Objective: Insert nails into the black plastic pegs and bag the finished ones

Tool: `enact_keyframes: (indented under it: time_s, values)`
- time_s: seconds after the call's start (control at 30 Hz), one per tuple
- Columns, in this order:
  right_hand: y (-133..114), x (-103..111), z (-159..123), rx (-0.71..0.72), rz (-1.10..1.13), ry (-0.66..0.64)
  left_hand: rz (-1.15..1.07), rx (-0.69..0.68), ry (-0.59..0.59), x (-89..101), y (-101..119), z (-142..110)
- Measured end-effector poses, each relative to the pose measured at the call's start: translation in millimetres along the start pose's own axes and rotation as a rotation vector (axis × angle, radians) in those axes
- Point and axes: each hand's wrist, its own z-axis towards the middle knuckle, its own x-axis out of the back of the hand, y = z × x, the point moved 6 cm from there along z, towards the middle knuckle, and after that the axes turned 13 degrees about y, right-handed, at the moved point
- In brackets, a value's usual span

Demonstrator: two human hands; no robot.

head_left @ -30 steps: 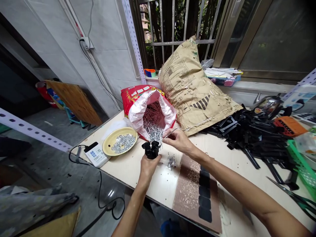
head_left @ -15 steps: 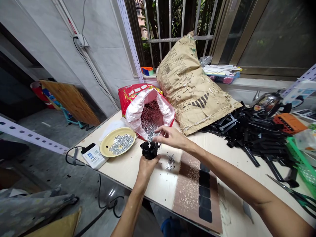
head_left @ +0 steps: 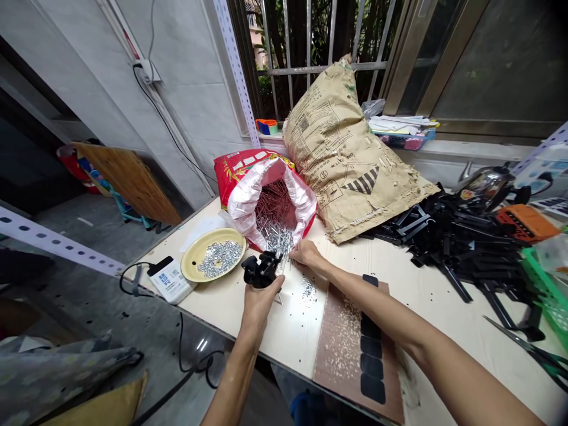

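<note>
My left hand [head_left: 260, 305] is closed around a cluster of black plastic parts [head_left: 261, 270] above the table's front edge. A thin metal pin sticks out below that grip. At the mouth of a red and white bag [head_left: 243, 204], my right hand [head_left: 306, 254] has its fingertips pinched together beside the loose metal pins [head_left: 278, 238]; what they grip is too small to make out. Deeper in the bag lie many reddish-looking pins. Left of the bag, a yellow dish [head_left: 190, 263] holds small silvery pieces. More small metal pieces [head_left: 309, 290] are scattered near my right wrist.
A big brown paper sack [head_left: 350, 160] leans against the window. Black plastic parts [head_left: 452, 242] are heaped at the right, near scissors [head_left: 510, 340] and a green basket [head_left: 548, 296]. A brown board [head_left: 337, 349] with black pads lies in front. A white device [head_left: 171, 281] sits at the left edge.
My right hand has moved from above the black parts down and right to the pins at the bag's mouth. The black parts in my left hand have tilted and shifted slightly left.
</note>
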Motion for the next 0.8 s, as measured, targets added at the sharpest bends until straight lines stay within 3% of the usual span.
enact_keyframes:
  time_s: [0.1,0.2,0.37,0.47,0.57,0.8]
  values:
    - [7,14,-6,-0.010,0.055,-0.010,0.051,-0.059,-0.016,-0.9,1,1]
    - [8,41,-18,0.061,0.162,0.001,0.170,-0.122,-0.030,-2.2,2,2]
    - [-27,94,-38,0.241,0.703,0.103,0.298,-0.309,-0.104,-14.9,8,-3]
    - [-48,109,-45,0.306,0.847,0.163,0.367,-0.436,-0.164,-24.3,17,-12]
    - [-60,112,-51,0.386,0.777,0.209,0.423,-0.508,-0.182,-28.9,25,-19]
    - [-67,108,-65,0.553,0.552,0.189,0.429,-0.504,-0.143,-27.7,34,-19]
